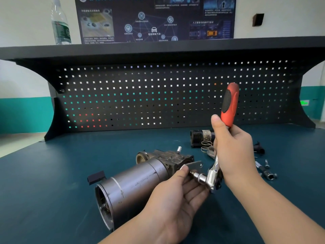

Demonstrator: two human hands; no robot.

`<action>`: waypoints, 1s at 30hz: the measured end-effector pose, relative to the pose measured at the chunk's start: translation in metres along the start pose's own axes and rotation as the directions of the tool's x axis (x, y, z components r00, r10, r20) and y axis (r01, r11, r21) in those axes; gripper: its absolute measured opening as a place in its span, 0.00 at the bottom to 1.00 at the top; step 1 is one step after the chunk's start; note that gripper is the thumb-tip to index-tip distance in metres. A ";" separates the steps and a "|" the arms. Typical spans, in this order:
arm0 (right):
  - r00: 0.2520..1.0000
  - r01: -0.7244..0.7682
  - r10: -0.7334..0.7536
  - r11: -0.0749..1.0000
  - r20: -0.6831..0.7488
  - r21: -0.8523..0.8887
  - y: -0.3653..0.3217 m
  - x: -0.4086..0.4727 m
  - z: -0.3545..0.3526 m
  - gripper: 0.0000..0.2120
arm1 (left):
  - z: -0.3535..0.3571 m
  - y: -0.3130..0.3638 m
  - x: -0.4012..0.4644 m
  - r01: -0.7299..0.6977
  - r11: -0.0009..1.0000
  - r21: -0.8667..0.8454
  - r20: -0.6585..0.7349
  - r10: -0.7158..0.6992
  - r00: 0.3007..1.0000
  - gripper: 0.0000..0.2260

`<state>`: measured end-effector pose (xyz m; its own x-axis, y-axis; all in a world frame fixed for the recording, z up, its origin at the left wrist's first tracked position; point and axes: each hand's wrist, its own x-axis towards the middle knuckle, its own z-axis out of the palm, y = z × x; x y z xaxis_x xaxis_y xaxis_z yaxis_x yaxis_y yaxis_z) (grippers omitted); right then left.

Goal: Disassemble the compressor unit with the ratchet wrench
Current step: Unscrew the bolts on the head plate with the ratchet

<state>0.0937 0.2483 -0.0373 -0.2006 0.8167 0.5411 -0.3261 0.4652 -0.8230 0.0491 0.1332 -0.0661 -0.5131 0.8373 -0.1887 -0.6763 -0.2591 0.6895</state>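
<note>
Wrapped around the wrench's shaft, the right hand (233, 152) holds the ratchet wrench (219, 155) with its red handle pointing up, thumb raised beside the grip. Its chrome head and socket sit right of center, aimed left at a small metal plate (195, 165) on the compressor unit (140, 180). The left hand (177, 196) lies palm up under the socket, fingers loosely spread, thumb seemingly touching the bit. The compressor lies on its side on the blue bench (52, 173), lower center. Loose parts (202, 138) lie behind the hands.
</note>
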 end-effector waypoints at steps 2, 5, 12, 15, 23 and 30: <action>0.999 -0.034 0.035 0.998 -0.019 0.046 0.001 0.003 -0.002 0.21 | 0.000 0.000 -0.001 0.010 1.000 0.028 0.009 -0.010 1.000 0.11; 1.000 -0.003 0.002 0.999 0.009 0.053 0.004 0.003 -0.001 0.23 | 0.000 0.004 0.001 0.017 1.000 0.000 0.000 -0.017 1.000 0.12; 0.988 0.091 -0.097 0.994 0.124 0.055 -0.001 -0.005 0.001 0.27 | -0.001 0.006 0.002 0.048 0.994 -0.098 -0.029 -0.051 0.998 0.15; 0.978 0.120 -0.129 0.990 0.162 0.069 -0.006 -0.004 0.000 0.27 | 0.000 0.006 0.002 0.037 0.989 -0.143 -0.059 -0.046 0.997 0.13; 0.986 0.062 -0.060 0.998 0.156 -0.010 -0.001 0.006 -0.007 0.25 | -0.002 0.004 0.003 0.025 0.989 -0.146 -0.076 -0.036 0.996 0.13; 0.877 -0.243 0.191 0.968 0.441 0.063 -0.013 0.012 -0.012 0.23 | 0.000 0.000 0.004 -0.033 0.998 -0.058 -0.134 0.025 0.991 0.13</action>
<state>0.1069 0.2561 -0.0220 -0.6460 0.6543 0.3932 -0.3253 0.2300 -0.9172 0.0470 0.1365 -0.0669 -0.5959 0.7585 -0.2637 -0.6888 -0.3140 0.6534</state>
